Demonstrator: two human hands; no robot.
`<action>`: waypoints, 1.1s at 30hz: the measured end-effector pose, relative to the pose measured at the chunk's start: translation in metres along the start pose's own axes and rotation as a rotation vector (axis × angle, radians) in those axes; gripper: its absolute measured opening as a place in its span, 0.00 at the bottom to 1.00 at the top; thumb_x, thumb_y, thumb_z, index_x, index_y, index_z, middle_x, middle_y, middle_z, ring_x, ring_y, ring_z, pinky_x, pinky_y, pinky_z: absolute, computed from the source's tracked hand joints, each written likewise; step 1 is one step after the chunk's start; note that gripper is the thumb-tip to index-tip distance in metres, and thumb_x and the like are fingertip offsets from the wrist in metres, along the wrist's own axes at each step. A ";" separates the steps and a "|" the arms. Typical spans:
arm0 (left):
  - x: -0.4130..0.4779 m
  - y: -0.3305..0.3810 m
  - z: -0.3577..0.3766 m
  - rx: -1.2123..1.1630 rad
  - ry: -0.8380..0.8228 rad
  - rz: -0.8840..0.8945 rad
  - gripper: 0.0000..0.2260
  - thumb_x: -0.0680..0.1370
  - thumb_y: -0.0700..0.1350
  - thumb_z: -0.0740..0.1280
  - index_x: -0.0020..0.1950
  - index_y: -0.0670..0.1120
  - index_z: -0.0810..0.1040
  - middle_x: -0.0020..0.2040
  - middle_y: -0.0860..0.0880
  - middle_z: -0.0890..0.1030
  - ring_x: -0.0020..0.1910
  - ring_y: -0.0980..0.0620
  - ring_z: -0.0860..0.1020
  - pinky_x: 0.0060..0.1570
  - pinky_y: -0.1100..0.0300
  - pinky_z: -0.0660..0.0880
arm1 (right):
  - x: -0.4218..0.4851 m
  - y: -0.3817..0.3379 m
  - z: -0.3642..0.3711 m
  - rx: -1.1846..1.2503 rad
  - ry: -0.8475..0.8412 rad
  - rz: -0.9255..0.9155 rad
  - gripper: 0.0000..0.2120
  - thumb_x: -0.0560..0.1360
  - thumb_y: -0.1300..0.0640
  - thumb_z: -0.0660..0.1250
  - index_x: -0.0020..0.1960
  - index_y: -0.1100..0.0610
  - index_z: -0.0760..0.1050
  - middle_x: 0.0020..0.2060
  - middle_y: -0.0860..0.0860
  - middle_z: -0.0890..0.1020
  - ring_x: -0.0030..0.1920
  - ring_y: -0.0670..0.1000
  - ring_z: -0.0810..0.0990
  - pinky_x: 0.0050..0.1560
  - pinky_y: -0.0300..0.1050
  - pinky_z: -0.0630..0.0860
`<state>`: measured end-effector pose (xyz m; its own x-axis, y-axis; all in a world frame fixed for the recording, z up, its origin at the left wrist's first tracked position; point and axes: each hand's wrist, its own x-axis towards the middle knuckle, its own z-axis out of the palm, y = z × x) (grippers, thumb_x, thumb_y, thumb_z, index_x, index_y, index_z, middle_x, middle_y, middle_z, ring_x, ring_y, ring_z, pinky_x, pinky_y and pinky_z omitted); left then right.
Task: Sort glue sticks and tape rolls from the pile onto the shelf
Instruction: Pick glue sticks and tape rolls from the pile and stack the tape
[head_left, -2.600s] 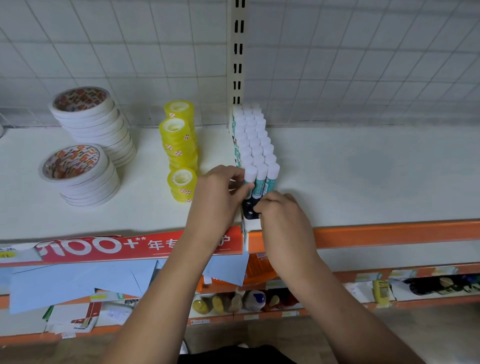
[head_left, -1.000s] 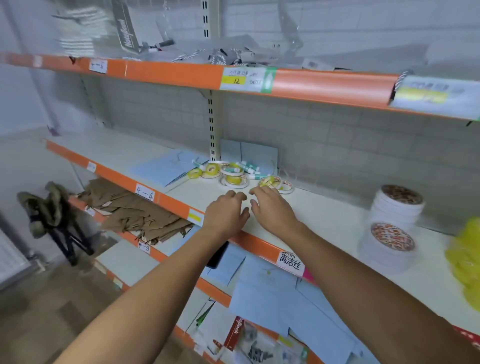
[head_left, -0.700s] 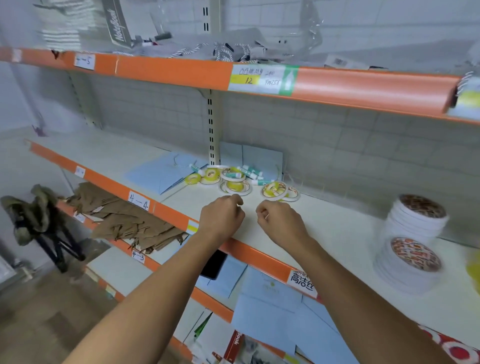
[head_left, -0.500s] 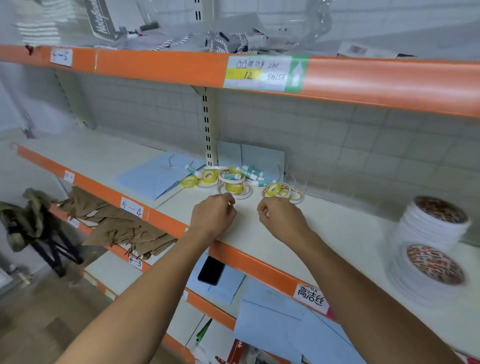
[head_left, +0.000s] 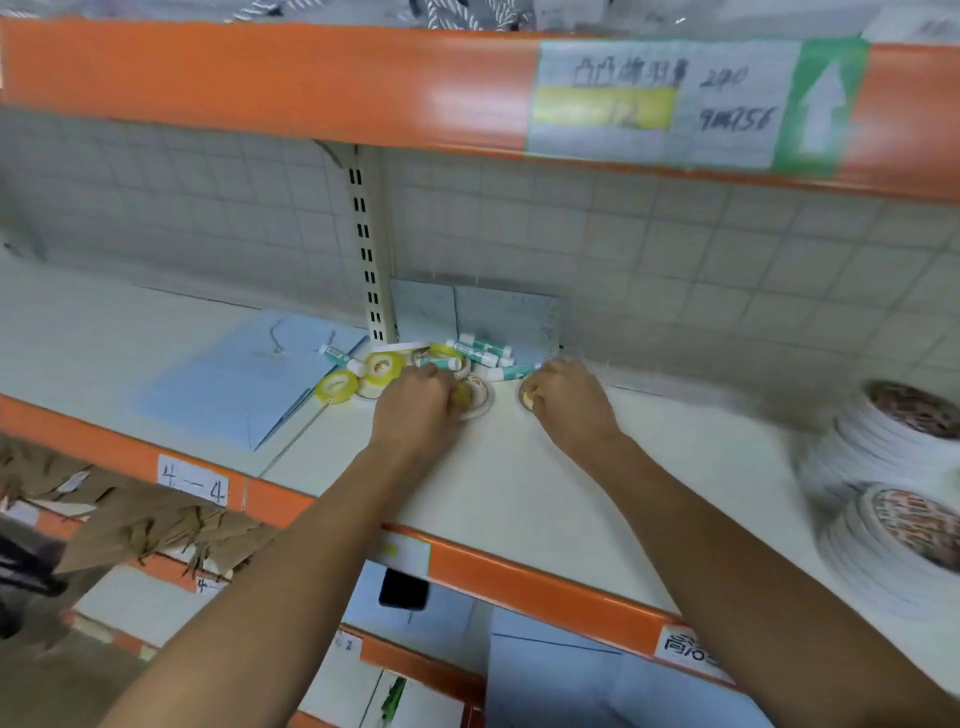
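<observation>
A pile of small yellow tape rolls (head_left: 336, 387) and white-and-teal glue sticks (head_left: 483, 351) lies at the back of the white shelf (head_left: 519, 493), beside the slotted upright post. My left hand (head_left: 415, 402) is at the pile's front, its fingers curled over a yellow roll that sits in a wider white tape ring (head_left: 480, 402). My right hand (head_left: 569, 400) is just to the right, fingers curled round a small tape roll (head_left: 526, 397) that shows only at its left edge. Both forearms stretch over the shelf's orange front edge.
Two stacks of wide white tape rolls (head_left: 906, 441) stand at the right. A light blue envelope (head_left: 244, 384) lies left of the pile. The upper shelf's orange rail (head_left: 260, 78) hangs overhead. Brown paper (head_left: 145, 525) and a black phone (head_left: 404, 590) are on lower shelves.
The view swung from the sorted glue sticks to the pile on the left. Both hands moved forward across the shelf and now sit on tape rolls in the pile.
</observation>
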<state>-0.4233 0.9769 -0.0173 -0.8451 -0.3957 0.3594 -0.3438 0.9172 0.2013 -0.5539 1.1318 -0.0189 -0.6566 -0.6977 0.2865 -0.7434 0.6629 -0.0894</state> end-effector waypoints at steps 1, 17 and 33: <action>0.004 -0.008 0.000 0.005 -0.018 0.003 0.12 0.74 0.39 0.62 0.56 0.45 0.80 0.53 0.45 0.78 0.54 0.42 0.75 0.43 0.54 0.71 | 0.005 -0.003 0.004 -0.043 -0.007 0.023 0.12 0.78 0.60 0.62 0.57 0.55 0.80 0.58 0.53 0.76 0.61 0.56 0.72 0.59 0.48 0.70; 0.048 -0.040 0.017 -0.130 -0.247 0.220 0.09 0.78 0.41 0.65 0.54 0.38 0.80 0.57 0.42 0.73 0.61 0.43 0.70 0.59 0.54 0.67 | 0.014 -0.029 0.021 -0.114 -0.063 0.411 0.20 0.74 0.68 0.64 0.66 0.65 0.71 0.64 0.60 0.69 0.63 0.62 0.68 0.61 0.50 0.69; 0.003 0.034 0.005 -0.376 -0.325 0.471 0.24 0.74 0.51 0.70 0.68 0.47 0.69 0.62 0.45 0.74 0.62 0.44 0.71 0.55 0.54 0.70 | -0.097 -0.041 -0.031 0.278 0.148 0.554 0.14 0.69 0.56 0.71 0.51 0.61 0.74 0.43 0.55 0.78 0.45 0.58 0.74 0.41 0.43 0.65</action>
<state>-0.4396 1.0069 -0.0136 -0.9699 0.1292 0.2062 0.2062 0.8864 0.4144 -0.4560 1.1808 -0.0139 -0.9435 -0.2131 0.2536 -0.3166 0.8055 -0.5010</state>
